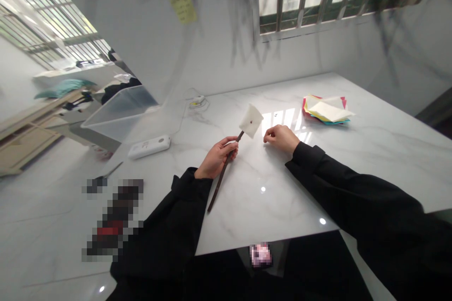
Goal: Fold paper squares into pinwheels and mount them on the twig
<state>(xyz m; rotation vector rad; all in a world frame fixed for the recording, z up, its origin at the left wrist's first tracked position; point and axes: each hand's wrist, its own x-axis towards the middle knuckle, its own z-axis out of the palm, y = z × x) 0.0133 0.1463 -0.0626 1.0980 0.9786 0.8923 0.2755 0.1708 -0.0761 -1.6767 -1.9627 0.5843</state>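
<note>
My left hand (218, 157) grips a thin dark stick (221, 182) that slants up to the right over the white marble table (353, 160). A small white square of paper (251, 121) with a red dot at its middle is fixed to the stick's upper end. My right hand (280, 138) rests on the table just right of the paper, fingers curled loosely, with nothing visible in it. Both arms wear black sleeves.
A stack of coloured paper sheets (327, 110) lies at the far right of the table. A white oblong device (149, 146) and a small item with a cable (197, 102) lie to the left. A clear plastic bin (120, 111) stands beyond the table's left edge.
</note>
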